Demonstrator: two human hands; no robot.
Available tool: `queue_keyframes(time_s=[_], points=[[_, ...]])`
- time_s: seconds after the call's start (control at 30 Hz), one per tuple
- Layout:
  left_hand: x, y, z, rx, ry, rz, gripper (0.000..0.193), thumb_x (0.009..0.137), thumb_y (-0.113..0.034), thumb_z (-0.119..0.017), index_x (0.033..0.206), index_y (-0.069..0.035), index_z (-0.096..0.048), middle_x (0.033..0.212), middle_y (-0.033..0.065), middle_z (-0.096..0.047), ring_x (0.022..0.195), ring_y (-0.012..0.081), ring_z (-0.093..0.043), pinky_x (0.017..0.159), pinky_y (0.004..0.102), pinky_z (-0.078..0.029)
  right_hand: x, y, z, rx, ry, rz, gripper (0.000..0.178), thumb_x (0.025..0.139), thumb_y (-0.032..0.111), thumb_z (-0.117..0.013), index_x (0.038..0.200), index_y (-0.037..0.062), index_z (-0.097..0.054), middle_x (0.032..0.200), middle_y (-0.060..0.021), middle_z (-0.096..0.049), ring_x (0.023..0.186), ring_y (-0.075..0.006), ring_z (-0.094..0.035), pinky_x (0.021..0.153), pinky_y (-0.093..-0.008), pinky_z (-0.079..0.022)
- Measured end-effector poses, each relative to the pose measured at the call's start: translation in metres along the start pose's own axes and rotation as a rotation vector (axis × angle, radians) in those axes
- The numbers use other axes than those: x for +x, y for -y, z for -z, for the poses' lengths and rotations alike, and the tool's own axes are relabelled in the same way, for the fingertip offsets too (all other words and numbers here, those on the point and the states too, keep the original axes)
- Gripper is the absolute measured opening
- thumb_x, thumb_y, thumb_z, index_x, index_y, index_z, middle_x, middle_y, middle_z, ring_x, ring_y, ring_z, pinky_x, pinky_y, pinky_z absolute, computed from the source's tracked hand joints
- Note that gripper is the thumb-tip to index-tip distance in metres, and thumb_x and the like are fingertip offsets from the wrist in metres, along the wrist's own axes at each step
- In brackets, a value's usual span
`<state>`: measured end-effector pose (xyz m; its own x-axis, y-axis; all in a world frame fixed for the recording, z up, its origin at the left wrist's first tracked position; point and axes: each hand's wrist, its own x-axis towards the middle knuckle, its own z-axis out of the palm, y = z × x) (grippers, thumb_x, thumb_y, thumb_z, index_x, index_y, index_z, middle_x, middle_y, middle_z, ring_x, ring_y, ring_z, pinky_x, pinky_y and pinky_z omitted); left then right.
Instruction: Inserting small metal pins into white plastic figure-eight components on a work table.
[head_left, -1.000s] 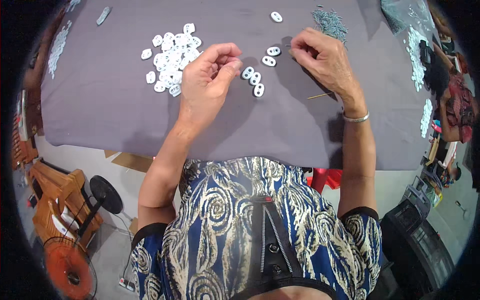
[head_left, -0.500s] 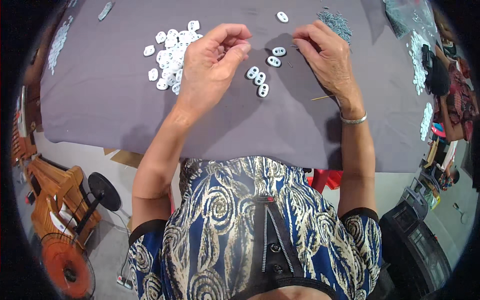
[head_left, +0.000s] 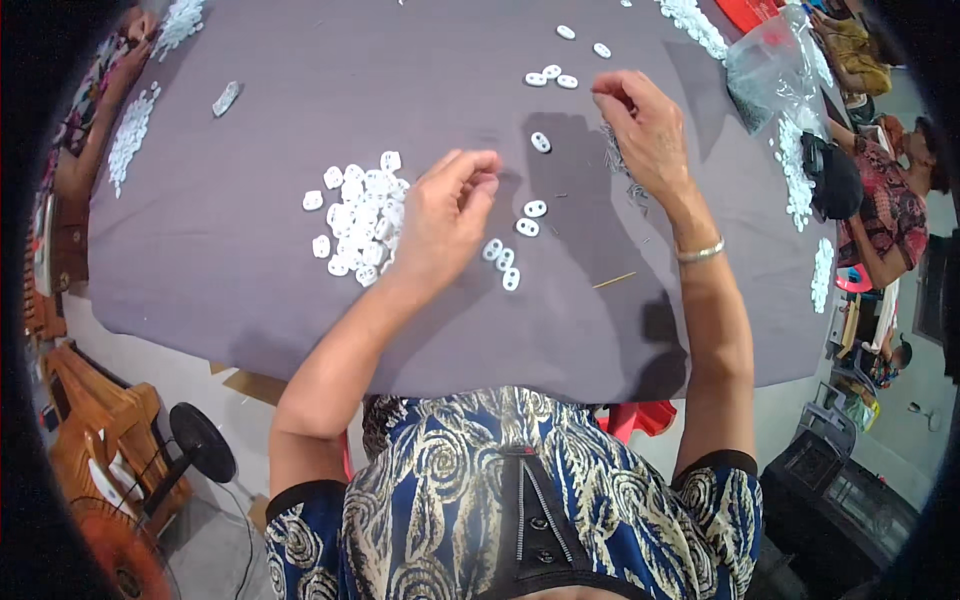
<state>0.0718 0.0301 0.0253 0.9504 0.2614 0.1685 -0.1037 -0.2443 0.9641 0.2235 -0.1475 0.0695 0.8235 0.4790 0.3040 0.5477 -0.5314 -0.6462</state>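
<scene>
My left hand [head_left: 447, 215] hovers just right of a heap of white oval two-hole pieces [head_left: 365, 215]. Its fingers are curled in toward the thumb, and anything between them is hidden. Over a scatter of small grey pins [head_left: 612, 152] is my right hand [head_left: 645, 130], thumb and fingertips drawn together; I cannot make out what they hold. Between the hands lies a single white two-hole piece [head_left: 541, 142]. Nearer me are several more white pieces [head_left: 527, 227] in a loose row, with a loose grey pin [head_left: 561, 195] close by.
A thin yellow stick [head_left: 614, 280] lies below my right hand. Farther back are several white pieces [head_left: 552, 72]. A clear plastic bag [head_left: 775, 65] and a black object [head_left: 832, 175] stand at right. Other people [head_left: 885, 205] sit at the table's sides; a fan [head_left: 125, 555] stands lower left.
The view has tilted up, showing more of the far table. Against the cloth, my right hand has moved away from me over the pins, uncovering the yellow stick; my left has shifted slightly right.
</scene>
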Motion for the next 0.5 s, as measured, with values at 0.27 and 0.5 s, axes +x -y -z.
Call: queue_keyframes(time_s=[0.27,0.5], points=[[-0.002,0.006,-0.010,0.288,-0.070,-0.290,0.018,0.082,0.003,-0.060,0.099,-0.002,-0.060,0.081,0.0123,-0.056,0.065,0.0289,-0.057,0.058,0.0361,-0.046,0.082,-0.051,-0.018,-0.098,-0.020,-0.059,0.022,0.082,0.019,-0.063,0.096,0.0026,-0.064,0.085,-0.0123,-0.065,0.078,-0.0253,-0.063,0.072,-0.0339,-0.049],[-0.001,0.004,-0.008,0.342,-0.035,-0.340,0.021,0.076,0.004,-0.062,0.096,-0.001,-0.060,0.081,0.0109,-0.055,0.074,0.0295,-0.059,0.063,0.0382,-0.049,0.161,-0.064,-0.044,-0.098,-0.147,-0.247,0.057,0.074,0.043,-0.072,0.109,-0.0005,-0.060,0.087,-0.0093,-0.066,0.084,-0.0183,-0.062,0.076,-0.0307,-0.049]])
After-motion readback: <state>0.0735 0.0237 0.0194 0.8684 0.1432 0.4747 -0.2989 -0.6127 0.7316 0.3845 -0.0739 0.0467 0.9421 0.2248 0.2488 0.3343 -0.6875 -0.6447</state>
